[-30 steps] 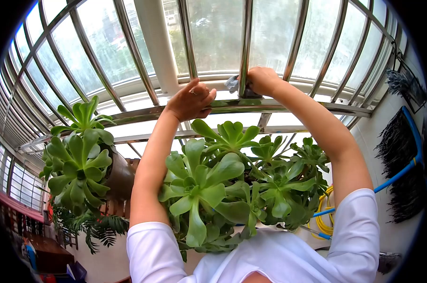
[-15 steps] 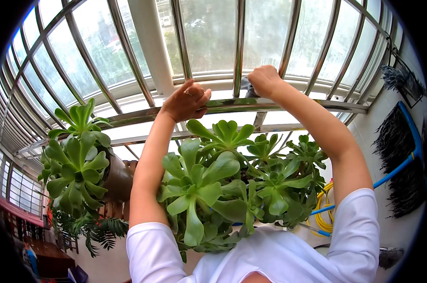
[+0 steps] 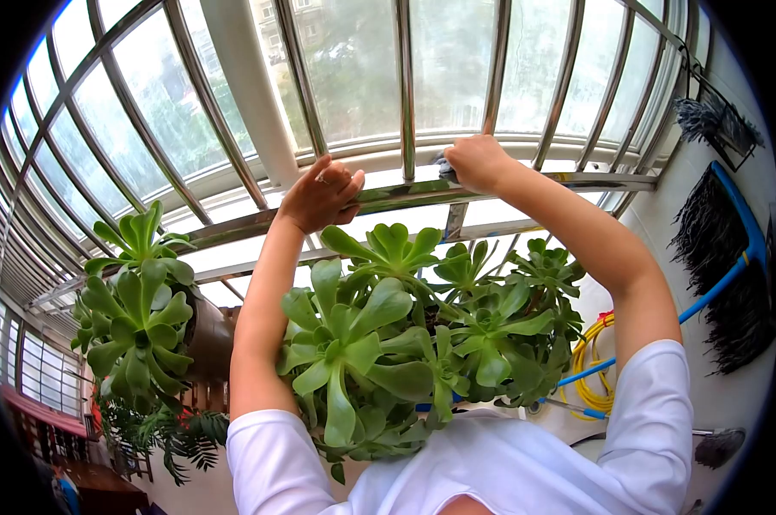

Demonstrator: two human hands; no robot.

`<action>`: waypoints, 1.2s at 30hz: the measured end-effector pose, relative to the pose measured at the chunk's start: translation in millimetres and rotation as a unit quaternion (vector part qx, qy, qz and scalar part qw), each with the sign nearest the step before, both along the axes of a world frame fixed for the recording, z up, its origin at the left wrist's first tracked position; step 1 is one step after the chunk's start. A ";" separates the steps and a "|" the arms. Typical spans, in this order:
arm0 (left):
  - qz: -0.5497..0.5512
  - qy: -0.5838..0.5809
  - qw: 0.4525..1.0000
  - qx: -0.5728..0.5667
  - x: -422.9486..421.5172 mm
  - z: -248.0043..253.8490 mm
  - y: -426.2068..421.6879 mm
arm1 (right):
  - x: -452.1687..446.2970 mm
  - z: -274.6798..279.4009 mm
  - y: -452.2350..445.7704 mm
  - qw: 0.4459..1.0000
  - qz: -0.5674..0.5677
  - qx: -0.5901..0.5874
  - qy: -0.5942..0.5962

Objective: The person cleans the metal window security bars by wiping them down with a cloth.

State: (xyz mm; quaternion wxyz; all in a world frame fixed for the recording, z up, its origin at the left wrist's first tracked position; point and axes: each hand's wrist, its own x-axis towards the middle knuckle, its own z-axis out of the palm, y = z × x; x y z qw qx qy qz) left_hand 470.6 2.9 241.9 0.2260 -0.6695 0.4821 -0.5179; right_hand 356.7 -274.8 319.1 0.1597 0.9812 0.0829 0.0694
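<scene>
My right hand is closed around a grey cloth, most of it hidden under the fingers. It presses at the horizontal metal rail, just right of an upright bar. Further left, my left hand has its fingers curled over the same rail, with a ring on one finger. Below and between my forearms grows a large green succulent with broad rosettes; its pot is mostly hidden by leaves.
Another succulent stands in a brown pot to the left, above a dark fern-like plant. On the right are a blue-framed black brush, a grey duster and a coiled yellow hose. Windows lie behind the bars.
My right hand with the cloth has come down closer to the rail and slid a little right of the upright bar. My left hand keeps its place on the rail. The view has shifted slightly.
</scene>
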 end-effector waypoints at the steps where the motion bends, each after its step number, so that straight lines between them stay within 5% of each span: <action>1: -0.003 -0.003 1.000 0.002 0.3 1.0 -0.1 | 3.7 -0.2 2.4 1.000 0.004 -0.009 -0.012; 3: 0.003 0.013 1.000 0.001 -1.1 0.1 -0.1 | 12.7 -4.3 3.8 1.000 0.004 -0.016 -0.024; 6: 0.000 -0.001 1.000 0.003 0.1 -0.3 0.0 | 31.0 -10.2 3.5 0.968 0.166 0.129 -0.140; 11: -0.004 -0.001 1.000 0.000 0.5 0.5 1.2 | 33.2 -11.0 7.6 0.990 0.080 0.046 -0.106; 13: -0.004 -0.004 1.000 0.003 0.3 -0.2 1.3 | 28.4 -3.7 3.8 1.000 -0.012 -0.002 -0.002; 21: -0.008 0.005 1.000 0.012 2.2 1.3 0.7 | -11.0 -7.9 -18.1 0.987 0.103 0.122 -0.026; 27: 0.000 0.025 0.999 0.039 -10.7 21.3 4.8 | -13.5 -12.3 -8.7 0.999 0.029 0.044 -0.014; 30: 0.072 0.135 0.969 0.196 -47.2 70.3 7.6 | -21.7 -7.6 -21.1 0.989 0.095 0.116 -0.015; 35: 0.077 0.193 0.966 0.154 -84.0 131.6 3.6 | -26.4 -8.3 -49.4 0.964 0.174 0.200 0.006; 36: 0.107 0.338 0.929 0.105 -96.0 142.9 -5.6 | -25.0 -8.5 -53.0 0.931 0.137 0.337 0.040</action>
